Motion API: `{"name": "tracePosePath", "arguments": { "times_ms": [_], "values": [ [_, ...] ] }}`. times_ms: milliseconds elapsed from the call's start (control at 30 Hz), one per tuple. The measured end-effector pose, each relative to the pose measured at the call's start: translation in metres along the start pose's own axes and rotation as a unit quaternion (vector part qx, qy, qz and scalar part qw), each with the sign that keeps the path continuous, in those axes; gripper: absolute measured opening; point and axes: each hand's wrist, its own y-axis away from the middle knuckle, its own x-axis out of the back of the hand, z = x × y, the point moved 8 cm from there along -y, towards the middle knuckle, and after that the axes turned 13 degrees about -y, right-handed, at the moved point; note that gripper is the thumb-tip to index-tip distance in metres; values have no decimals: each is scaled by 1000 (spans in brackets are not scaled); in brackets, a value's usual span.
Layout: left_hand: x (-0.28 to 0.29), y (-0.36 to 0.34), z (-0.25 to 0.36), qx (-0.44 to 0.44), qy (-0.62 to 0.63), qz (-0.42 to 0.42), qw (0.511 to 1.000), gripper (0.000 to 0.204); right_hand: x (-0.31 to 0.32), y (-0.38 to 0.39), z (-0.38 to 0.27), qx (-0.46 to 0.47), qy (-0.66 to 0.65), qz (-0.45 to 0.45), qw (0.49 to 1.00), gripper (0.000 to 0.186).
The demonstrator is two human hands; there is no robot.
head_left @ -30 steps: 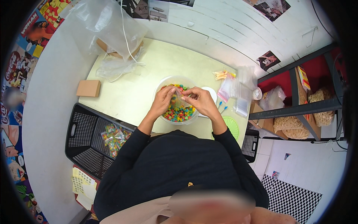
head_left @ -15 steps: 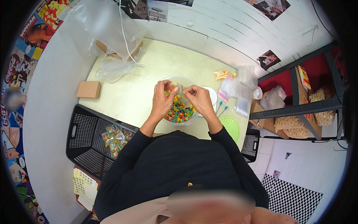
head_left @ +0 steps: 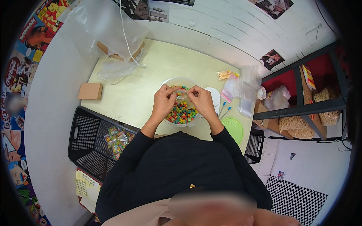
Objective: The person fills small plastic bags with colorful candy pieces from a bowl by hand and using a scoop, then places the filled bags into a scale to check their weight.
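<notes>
A round translucent tub (head_left: 187,80) stands on the pale yellow table, holding many small candy-like pieces (head_left: 182,116) in red, yellow, green and blue. Over it, a small clear plastic bag (head_left: 181,96) is stretched between my two hands. My left hand (head_left: 163,101) pinches one side of the bag's upper edge. The other side is pinched by the fingertips of my right hand (head_left: 201,99). Whether any pieces lie inside the bag cannot be made out against the tub's contents.
At the left stands a black crate (head_left: 85,141) with several filled packets (head_left: 117,139); a cardboard box (head_left: 90,91) sits above it. To the right lie a white round-topped device (head_left: 213,96), blue-tipped tools (head_left: 224,104), a green fluted tray (head_left: 233,130) and clear bags (head_left: 246,107).
The bag's upper edge has been drawn wider and flatter between my hands. My left fingers have shifted inward over the tub, while the right hand stays nearly in place.
</notes>
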Motion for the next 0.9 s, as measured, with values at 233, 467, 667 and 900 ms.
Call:
{"name": "tracePosePath", "arguments": {
  "times_ms": [233,467,667,900],
  "values": [
    [1,-3,-4,25,8,-19,999,32,35,12,-20,170,244,85,951,27],
    [16,-10,-11,7,7,35,999,30,50,16,30,-9,192,26,981,29],
    [23,-13,-8,-3,11,37,999,31,25,17,44,-27,-111,2,993,19],
    [36,-6,1,29,43,69,996,29,24,20,48,-31,-100,12,994,22]
  ]
}}
